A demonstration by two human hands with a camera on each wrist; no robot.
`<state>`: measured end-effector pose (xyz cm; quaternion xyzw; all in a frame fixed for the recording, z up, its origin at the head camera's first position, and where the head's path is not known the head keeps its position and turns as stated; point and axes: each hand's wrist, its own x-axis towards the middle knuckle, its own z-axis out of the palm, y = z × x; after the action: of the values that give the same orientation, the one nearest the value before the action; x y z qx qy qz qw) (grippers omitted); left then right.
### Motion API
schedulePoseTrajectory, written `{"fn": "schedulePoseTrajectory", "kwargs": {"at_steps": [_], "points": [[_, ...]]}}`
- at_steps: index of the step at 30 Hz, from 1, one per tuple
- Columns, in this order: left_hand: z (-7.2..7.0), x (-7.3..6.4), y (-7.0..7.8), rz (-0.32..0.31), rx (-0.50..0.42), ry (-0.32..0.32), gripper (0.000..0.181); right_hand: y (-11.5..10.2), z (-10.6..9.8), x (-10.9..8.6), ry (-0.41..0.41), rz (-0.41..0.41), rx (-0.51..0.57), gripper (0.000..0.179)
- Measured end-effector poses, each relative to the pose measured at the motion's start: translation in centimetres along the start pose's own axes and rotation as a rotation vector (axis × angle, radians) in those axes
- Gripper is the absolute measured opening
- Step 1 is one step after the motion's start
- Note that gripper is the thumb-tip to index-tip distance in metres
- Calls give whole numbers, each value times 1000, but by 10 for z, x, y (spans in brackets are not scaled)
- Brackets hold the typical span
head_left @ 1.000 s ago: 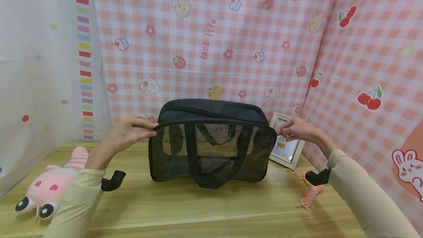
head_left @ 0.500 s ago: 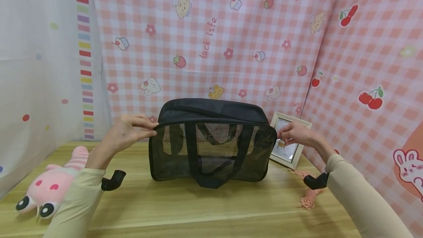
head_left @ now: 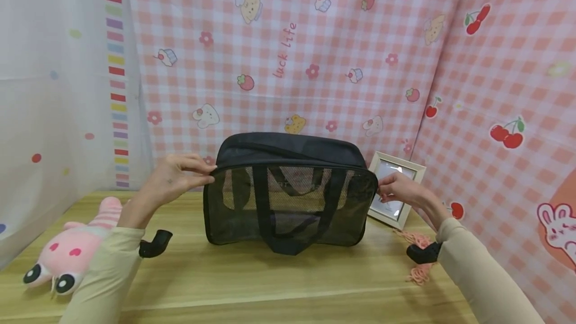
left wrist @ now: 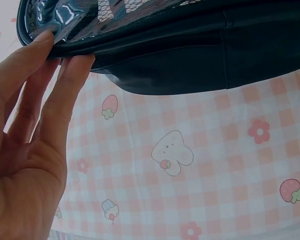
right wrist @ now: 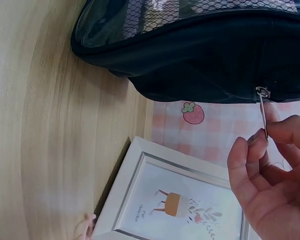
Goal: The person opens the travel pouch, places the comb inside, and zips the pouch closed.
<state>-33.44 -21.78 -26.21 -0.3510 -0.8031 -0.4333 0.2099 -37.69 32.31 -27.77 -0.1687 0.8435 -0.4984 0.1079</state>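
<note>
A black bag with see-through mesh panels (head_left: 288, 204) stands upright on the table, its carrying strap hanging down the front. At the bag's upper left corner, my left hand (head_left: 177, 176) pinches the edge between thumb and fingers; the left wrist view shows the fingertips (left wrist: 42, 40) on the rim beside the zipper (left wrist: 190, 40). On the other end, my right hand (head_left: 400, 189) pinches a metal zipper pull (right wrist: 263, 112) between thumb and finger, seen clearly in the right wrist view. Part of the zipper teeth shows beside the slider. The bag's inside is mostly hidden.
A framed picture (head_left: 416, 169) leans behind the right hand, close to the bag. Peach cord (head_left: 419, 274) lies at the right on the wooden table (head_left: 252, 289). A pink plush toy (head_left: 67, 251) lies at the left by the sleeve. Checked cloth (head_left: 288, 64) hangs behind.
My right hand and forearm have shifted slightly down and left at the bag's right end. The left hand keeps its grip at the left corner, and the bag stays in place.
</note>
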Motion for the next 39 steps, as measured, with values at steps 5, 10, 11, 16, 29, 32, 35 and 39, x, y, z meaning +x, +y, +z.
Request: {"fn": "schedulePoseTrajectory", "kwargs": {"at_steps": [5,10,11,16,29,32,35,39], "points": [[0,-1,0,9,-18,8,19,5,4,0,27,-25,65,25],[1,-1,-1,2,-28,4,19,16,11,-5,85,-47,170,28],[1,-1,-1,2,-32,2,19,19,12,-6,104,-55,191,28],[2,-3,-4,11,-2,20,19,32,23,-8,193,-108,294,29],[1,-8,-15,101,99,53,20,54,48,-7,233,-171,494,31],[0,-11,-16,99,109,59,21,52,48,-4,212,-158,478,28],[1,-14,-18,91,120,59,21,52,49,-5,197,-134,423,25],[5,-19,-22,90,134,61,22,52,50,-9,213,-91,279,18]]}}
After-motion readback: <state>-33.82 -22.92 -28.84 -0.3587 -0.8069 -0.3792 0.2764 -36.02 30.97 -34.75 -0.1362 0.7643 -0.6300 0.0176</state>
